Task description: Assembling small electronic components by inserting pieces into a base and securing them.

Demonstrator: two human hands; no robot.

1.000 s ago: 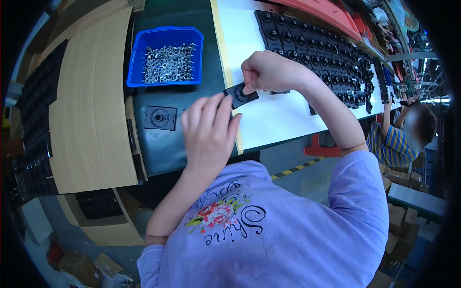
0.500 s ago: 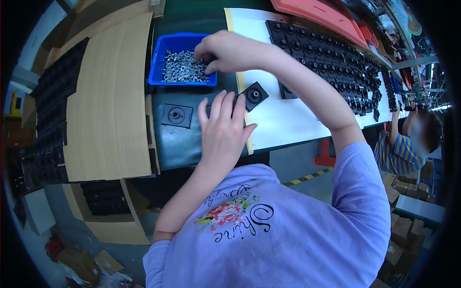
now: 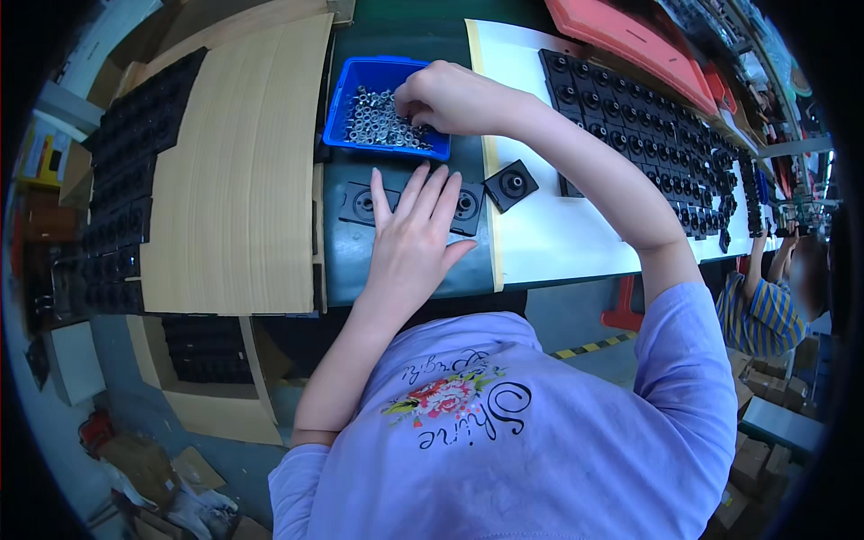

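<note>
My left hand lies flat with fingers spread over two square black plates on the green table top. It partly covers the left plate; the right plate shows its round centre beside my fingers. A third black plate, turned at an angle with a raised hub, sits on the white sheet's edge. Above them stands a blue bin full of small silvery nuts. Inside its right side my right hand reaches among the nuts with curled fingers; whatever they pinch is hidden.
Rows of black plates with hubs cover the white sheet at right. Behind them lies a red tray. Cardboard and more black parts are at left. Another person works far right.
My left hand has shifted left across the plates, uncovering the middle plate and partly covering the left one. My right hand stays in the bin, fingers curled. The whole view has shifted slightly.
</note>
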